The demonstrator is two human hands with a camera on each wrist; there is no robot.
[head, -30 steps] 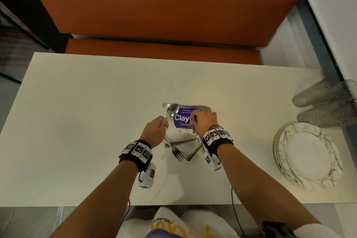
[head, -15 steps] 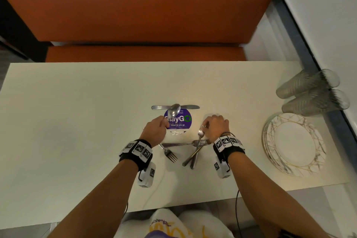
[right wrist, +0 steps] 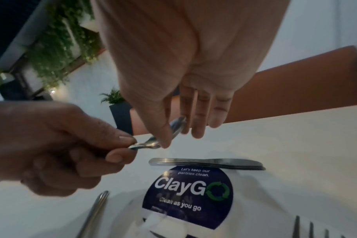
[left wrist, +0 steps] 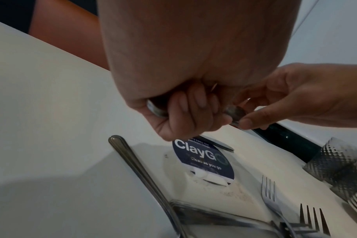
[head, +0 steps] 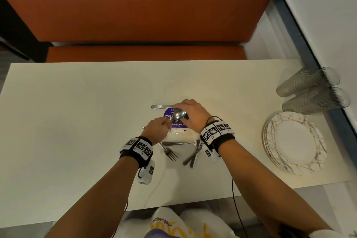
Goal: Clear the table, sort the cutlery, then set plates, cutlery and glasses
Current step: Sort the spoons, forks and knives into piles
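My left hand (head: 167, 124) grips the handle of a metal spoon (head: 178, 115) above the purple round sticker (head: 174, 124). My right hand (head: 184, 115) reaches across and pinches the spoon's bowl (right wrist: 176, 127) between thumb and forefinger. In the left wrist view the left fingers (left wrist: 194, 112) curl tight round the handle. A stack of knives (right wrist: 206, 163) lies just beyond the sticker. Several forks (head: 171, 153) and loose handles (head: 191, 157) lie crossed on the table between my wrists.
A stack of marbled plates (head: 293, 143) sits at the table's right end, with two dimpled glasses (head: 309, 91) lying on their sides behind it. An orange bench (head: 135, 6) runs along the far side. The cream table (head: 67, 121) stretches bare to the left.
My right hand has left the forks near the right wrist and moved forward and left to the spoon's bowl. The left hand has kept its hold on the spoon.
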